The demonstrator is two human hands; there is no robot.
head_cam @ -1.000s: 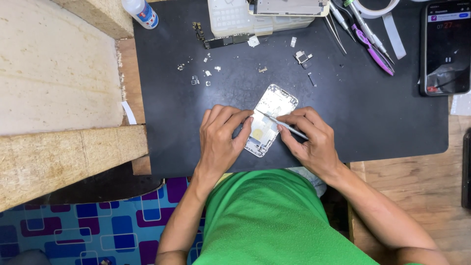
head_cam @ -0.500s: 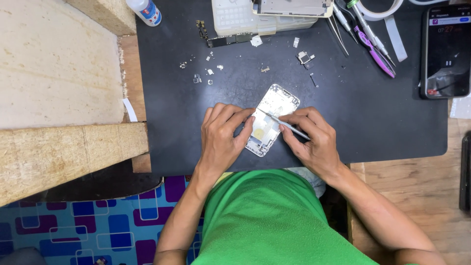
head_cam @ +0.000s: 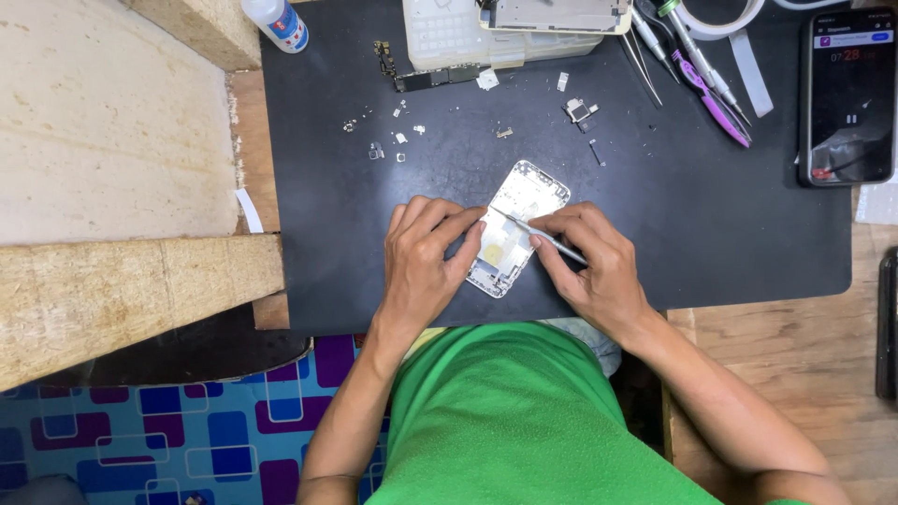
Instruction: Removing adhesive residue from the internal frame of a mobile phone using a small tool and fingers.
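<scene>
looking down through the head camera, i saw one opened phone shell (head_cam: 517, 227) lying tilted on the black mat (head_cam: 711, 234), its lower half hidden under my fingers. my left hand (head_cam: 423, 266) was curled on the shell's left edge, pinning it. my right hand (head_cam: 591, 266) pinched one thin metal tool (head_cam: 538, 234), its tip on the shell's middle. one lit phone (head_cam: 849, 98) lay far right. the small screws (head_cam: 393, 136) above were too tiny to count. the tray (head_cam: 468, 33) was cut off at the top.
</scene>
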